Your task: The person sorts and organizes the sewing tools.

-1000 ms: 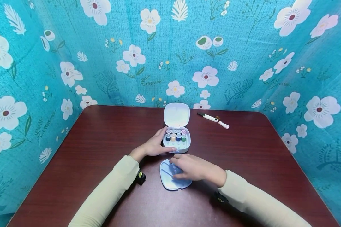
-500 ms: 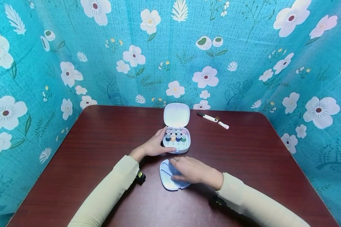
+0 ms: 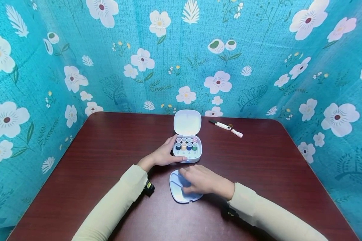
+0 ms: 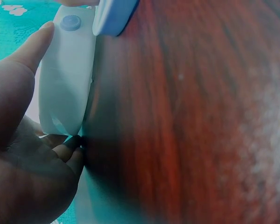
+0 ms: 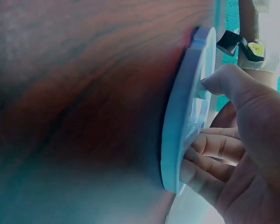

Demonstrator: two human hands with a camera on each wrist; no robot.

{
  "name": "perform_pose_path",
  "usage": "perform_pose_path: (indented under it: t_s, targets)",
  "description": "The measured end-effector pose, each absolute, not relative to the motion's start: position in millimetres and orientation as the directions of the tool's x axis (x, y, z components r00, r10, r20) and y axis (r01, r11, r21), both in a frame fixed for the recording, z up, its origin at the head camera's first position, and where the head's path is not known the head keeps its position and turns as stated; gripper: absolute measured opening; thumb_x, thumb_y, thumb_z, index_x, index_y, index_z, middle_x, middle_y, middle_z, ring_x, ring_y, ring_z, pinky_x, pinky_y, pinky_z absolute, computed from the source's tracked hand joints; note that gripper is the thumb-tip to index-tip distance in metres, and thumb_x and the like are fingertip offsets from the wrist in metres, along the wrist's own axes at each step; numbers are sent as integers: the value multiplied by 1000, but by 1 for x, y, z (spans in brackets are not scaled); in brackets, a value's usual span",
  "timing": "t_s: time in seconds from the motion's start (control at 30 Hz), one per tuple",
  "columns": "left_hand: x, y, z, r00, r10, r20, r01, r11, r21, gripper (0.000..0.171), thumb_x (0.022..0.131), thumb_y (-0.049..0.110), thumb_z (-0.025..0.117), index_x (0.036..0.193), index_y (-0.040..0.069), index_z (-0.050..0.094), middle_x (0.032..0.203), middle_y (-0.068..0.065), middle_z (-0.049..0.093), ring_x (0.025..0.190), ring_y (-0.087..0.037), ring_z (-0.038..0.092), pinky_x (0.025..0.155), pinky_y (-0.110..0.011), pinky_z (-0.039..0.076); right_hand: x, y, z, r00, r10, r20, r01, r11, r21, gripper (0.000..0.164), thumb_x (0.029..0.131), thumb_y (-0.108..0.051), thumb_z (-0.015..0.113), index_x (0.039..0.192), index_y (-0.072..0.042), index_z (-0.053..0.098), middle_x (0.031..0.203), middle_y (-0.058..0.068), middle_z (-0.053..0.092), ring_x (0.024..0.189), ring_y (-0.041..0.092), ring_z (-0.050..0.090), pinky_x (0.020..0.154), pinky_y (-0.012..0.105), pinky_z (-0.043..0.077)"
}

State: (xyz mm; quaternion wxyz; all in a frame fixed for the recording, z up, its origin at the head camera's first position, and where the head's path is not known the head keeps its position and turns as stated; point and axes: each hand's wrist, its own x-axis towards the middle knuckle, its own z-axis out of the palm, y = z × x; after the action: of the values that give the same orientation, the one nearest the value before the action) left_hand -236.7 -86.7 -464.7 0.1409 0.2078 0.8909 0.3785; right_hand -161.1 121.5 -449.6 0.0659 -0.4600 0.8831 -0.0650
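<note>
My left hand (image 3: 163, 155) holds the white sewing box (image 3: 195, 156) at its left side. In the left wrist view the thumb lies by the round button (image 4: 70, 22) on the box's front and the fingers reach around its side. The lid (image 3: 187, 122) stands raised, and several thread spools (image 3: 189, 146) sit in two rows inside. My right hand (image 3: 204, 180) is over a pale blue tray (image 3: 177, 193) just in front of the box. The right wrist view has its bent fingers touching the tray (image 5: 175, 135), thumb apart from them; nothing is visibly held between. The hand covers much of the tray's interior.
A white tool with a dark tip (image 3: 220, 125), a small round brownish item (image 3: 230, 126) and a short white piece (image 3: 237, 133) lie at the back right of the dark wooden table (image 3: 114, 140). A floral curtain (image 3: 175, 60) hangs behind and along both sides.
My right hand has shifted slightly leftward over the tray, its thumb and fingers changing position a little. The left hand and the sewing box have stayed put.
</note>
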Motion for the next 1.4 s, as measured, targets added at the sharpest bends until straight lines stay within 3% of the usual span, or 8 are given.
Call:
perform_pose_path:
  t_s: [0.23,0.43,0.7,0.87,1.13,1.4]
  targets:
    - [-240,-87,-466,-875,477,-82,270,622,735,120,84,56,80,166,12,3,168,-15,15,150,-29,28,121,-45,27,-160,122,-444,-579,-814,-46,-801,578,-156,40,87,-40,76,110,-10,63,75,-10,50,63,8,47,52,24,36]
    - [-241,-87,-465,-871,488,-56,290,602,744,119,85,52,80,166,12,4,167,-16,16,148,-29,30,120,-46,29,-162,122,-433,-594,-802,-61,-779,592,-206,46,88,-39,75,120,-8,64,78,-10,55,63,6,49,53,23,39]
    - [-242,-89,-468,-854,520,-18,346,594,726,113,88,45,80,165,7,6,165,-20,19,148,-31,30,120,-46,29,-165,126,-417,-613,-790,-33,-765,603,-227,45,88,-39,74,121,-9,64,66,-11,46,54,4,42,48,22,32]
    - [-244,-89,-472,-849,528,-29,355,609,709,112,90,38,79,164,2,2,166,-23,16,152,-32,24,121,-46,26,-169,130,-406,-632,-775,-14,-750,617,-239,53,88,-40,73,130,-9,63,61,-11,45,50,4,40,47,23,32]
    - [-244,-90,-471,-841,540,-16,366,592,718,115,84,21,82,161,-5,1,165,-28,17,151,-36,23,121,-46,26,-180,136,-391,-640,-764,81,-763,620,-184,42,85,-40,74,115,-12,66,62,-12,47,52,4,42,46,23,35]
    - [-242,-90,-468,-851,525,-26,346,598,723,112,83,16,81,162,-3,4,165,-25,19,151,-33,24,121,-45,27,-197,140,-380,-654,-745,134,-756,637,-149,41,82,-37,74,111,-10,66,63,-10,47,54,8,43,47,25,34]
